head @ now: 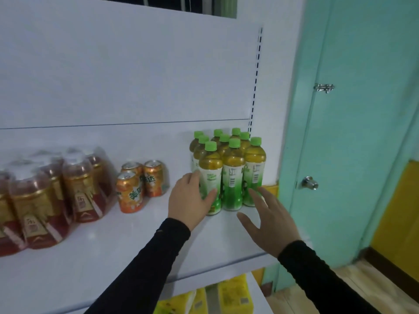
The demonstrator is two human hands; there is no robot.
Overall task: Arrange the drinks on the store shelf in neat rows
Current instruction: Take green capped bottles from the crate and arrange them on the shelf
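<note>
Several green-capped tea bottles (233, 175) stand upright in three tidy rows at the right end of the white shelf (127, 241). My left hand (190, 200) lies against the front-left bottle, thumb on its label and fingers along its left side. My right hand (269, 220) is spread with straight fingers just in front of the front-right bottle, fingertips at its base; whether they touch it is unclear. Three orange soda cans (140, 184) stand in a loose cluster left of the bottles. Further left sits a shrink-wrapped pack of red tea bottles (49, 198).
The shelf's white back panel (136, 75) rises behind the drinks. A teal door (362, 132) with a knob (310, 182) stands right of the shelf. Yellow packages (226, 298) lie on the lower shelf. A wooden floor shows at the bottom right.
</note>
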